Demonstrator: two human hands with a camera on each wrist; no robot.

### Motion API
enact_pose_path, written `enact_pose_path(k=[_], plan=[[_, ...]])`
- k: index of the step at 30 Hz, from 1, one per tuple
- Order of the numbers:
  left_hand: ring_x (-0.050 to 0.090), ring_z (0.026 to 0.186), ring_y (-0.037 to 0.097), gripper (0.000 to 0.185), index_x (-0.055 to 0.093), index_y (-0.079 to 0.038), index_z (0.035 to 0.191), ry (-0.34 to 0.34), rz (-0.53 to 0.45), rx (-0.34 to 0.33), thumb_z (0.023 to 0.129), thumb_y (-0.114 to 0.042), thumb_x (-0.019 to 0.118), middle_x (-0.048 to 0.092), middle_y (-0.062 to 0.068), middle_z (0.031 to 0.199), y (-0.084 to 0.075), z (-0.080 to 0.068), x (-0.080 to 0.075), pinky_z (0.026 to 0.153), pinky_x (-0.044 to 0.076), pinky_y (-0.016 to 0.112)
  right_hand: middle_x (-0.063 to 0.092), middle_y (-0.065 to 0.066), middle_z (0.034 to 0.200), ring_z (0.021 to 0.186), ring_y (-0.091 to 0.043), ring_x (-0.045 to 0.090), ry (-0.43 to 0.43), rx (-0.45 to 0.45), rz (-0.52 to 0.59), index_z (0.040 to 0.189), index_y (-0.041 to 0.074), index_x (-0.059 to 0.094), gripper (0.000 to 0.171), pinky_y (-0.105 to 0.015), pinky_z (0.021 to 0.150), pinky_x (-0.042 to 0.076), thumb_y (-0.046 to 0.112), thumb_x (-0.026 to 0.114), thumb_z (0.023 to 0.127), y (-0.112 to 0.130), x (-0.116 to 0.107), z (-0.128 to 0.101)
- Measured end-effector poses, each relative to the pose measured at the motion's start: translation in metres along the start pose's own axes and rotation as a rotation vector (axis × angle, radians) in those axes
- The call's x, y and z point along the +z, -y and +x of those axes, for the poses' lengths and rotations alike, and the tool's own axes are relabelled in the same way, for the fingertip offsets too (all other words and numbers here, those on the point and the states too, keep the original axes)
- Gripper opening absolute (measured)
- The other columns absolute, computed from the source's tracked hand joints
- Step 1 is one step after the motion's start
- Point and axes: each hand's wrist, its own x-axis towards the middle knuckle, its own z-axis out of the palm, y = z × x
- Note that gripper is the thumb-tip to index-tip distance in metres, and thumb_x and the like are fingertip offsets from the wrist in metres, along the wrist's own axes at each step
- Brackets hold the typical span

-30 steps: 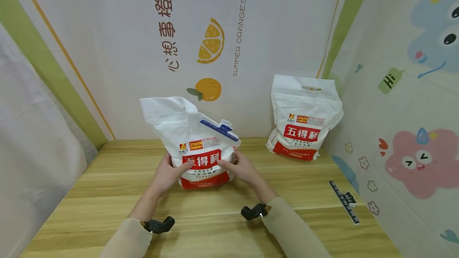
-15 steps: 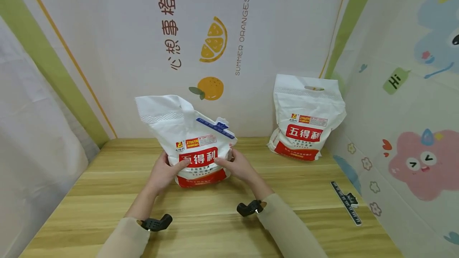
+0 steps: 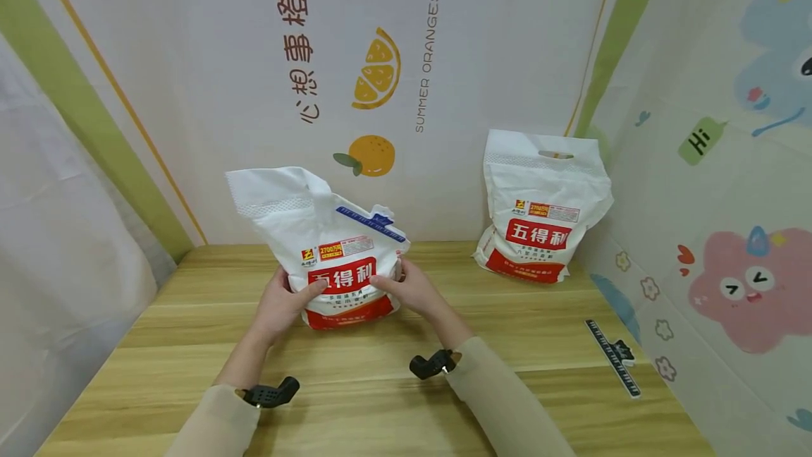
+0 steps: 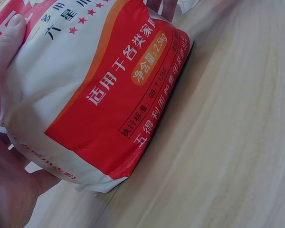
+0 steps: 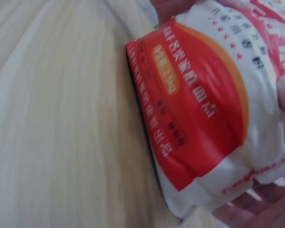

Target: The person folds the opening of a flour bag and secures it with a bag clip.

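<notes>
Both hands hold a white and red flour bag (image 3: 349, 298) from its two sides in the head view. My left hand (image 3: 277, 310) grips the left side with the thumb over the front, and my right hand (image 3: 415, 293) grips the right side the same way. A long blue clip (image 3: 371, 223) with piano-key markings sits across the bag's slanted upper right edge. The top of the bag leans to the left. In the left wrist view, fingers (image 4: 23, 185) reach around the flour bag's side, whose base is right at the wooden surface. Fingertips behind the bag are mostly hidden.
A second flour bag (image 3: 539, 210) with a handle slot stands upright at the back right. A black clip (image 3: 614, 358) of the same long shape lies near the right edge of the wooden table (image 3: 495, 333). Printed curtains (image 3: 469, 55) rise behind and beside it.
The held flour bag has shifted slightly left across the table, both hands moving with it and keeping their grip. The second bag and black clip have stayed in place.
</notes>
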Motion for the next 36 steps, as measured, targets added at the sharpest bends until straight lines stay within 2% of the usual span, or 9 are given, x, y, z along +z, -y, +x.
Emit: enact_pose_path(k=[9,13,16,20,23,26,29,33,36], plan=[[0.061,0.137,0.028,0.082,0.035,-0.013,0.165,-0.017,0.005,-0.051,0.102,-0.044,0.079,0.057,0.016,0.158,0.004,0.002,-0.011,0.098,0.055,0.020,0.077,-0.011,0.134,0.119,-0.028,0.074,-0.061,-0.004,-0.081,0.146,0.013,0.064,0.060,-0.053,0.104,0.062,0.046,0.081,0.098,0.015,0.013,0.005],[0.059,0.138,0.027,0.084,0.033,-0.013,0.167,-0.020,0.002,-0.064,0.103,-0.045,0.077,0.054,0.016,0.161,0.005,0.002,-0.016,0.097,0.055,0.018,0.074,-0.016,0.137,0.121,-0.031,0.074,-0.088,0.012,-0.102,0.149,0.008,0.058,0.069,-0.053,0.103,0.063,0.044,0.083,0.097,0.018,0.019,0.010],[0.060,0.134,0.021,0.084,0.032,-0.013,0.167,-0.028,-0.003,-0.071,0.103,-0.045,0.077,0.053,0.015,0.162,0.006,0.002,-0.020,0.096,0.054,0.016,0.070,-0.021,0.138,0.122,-0.034,0.074,-0.111,0.021,-0.097,0.151,0.002,0.052,0.076,-0.052,0.101,0.064,0.042,0.085,0.095,0.022,0.023,0.013],[0.061,0.126,0.012,0.084,0.031,-0.013,0.167,-0.039,0.002,-0.071,0.104,-0.045,0.076,0.053,0.015,0.161,0.009,0.004,-0.026,0.096,0.054,0.015,0.071,-0.021,0.132,0.115,-0.032,0.075,-0.117,0.016,-0.095,0.142,0.000,0.053,0.069,-0.049,0.097,0.066,0.038,0.086,0.095,0.026,0.028,0.017],[0.060,0.128,0.014,0.084,0.031,-0.014,0.168,-0.045,0.015,-0.074,0.104,-0.046,0.075,0.053,0.015,0.162,0.012,0.005,-0.031,0.095,0.053,0.014,0.075,-0.018,0.125,0.107,-0.027,0.077,-0.105,0.007,-0.109,0.135,0.002,0.059,0.060,-0.045,0.093,0.067,0.038,0.086,0.096,0.027,0.032,0.022],[0.058,0.136,0.021,0.085,0.029,-0.014,0.169,-0.048,0.026,-0.088,0.105,-0.047,0.074,0.051,0.015,0.164,0.014,0.006,-0.036,0.094,0.052,0.013,0.078,-0.015,0.123,0.105,-0.024,0.078,-0.095,0.005,-0.129,0.135,0.004,0.062,0.057,-0.043,0.092,0.067,0.039,0.085,0.097,0.028,0.036,0.028],[0.055,0.141,0.026,0.087,0.027,-0.013,0.170,-0.053,0.028,-0.101,0.105,-0.048,0.074,0.050,0.016,0.165,0.016,0.007,-0.040,0.094,0.051,0.012,0.075,-0.015,0.128,0.110,-0.025,0.076,-0.100,0.021,-0.153,0.140,0.005,0.058,0.063,-0.046,0.097,0.065,0.042,0.084,0.097,0.030,0.041,0.032],[0.055,0.139,0.024,0.088,0.027,-0.012,0.170,-0.061,0.035,-0.106,0.105,-0.049,0.073,0.049,0.016,0.165,0.018,0.008,-0.045,0.094,0.051,0.012,0.072,-0.017,0.131,0.115,-0.028,0.074,-0.107,0.046,-0.159,0.144,0.004,0.053,0.069,-0.050,0.102,0.063,0.044,0.084,0.097,0.033,0.046,0.036],[0.056,0.136,0.021,0.088,0.027,-0.012,0.169,-0.069,0.027,-0.102,0.105,-0.049,0.073,0.049,0.015,0.165,0.019,0.010,-0.049,0.094,0.052,0.012,0.074,-0.016,0.128,0.112,-0.027,0.075,-0.106,0.044,-0.161,0.140,0.004,0.056,0.065,-0.049,0.101,0.063,0.043,0.085,0.097,0.036,0.049,0.040]])
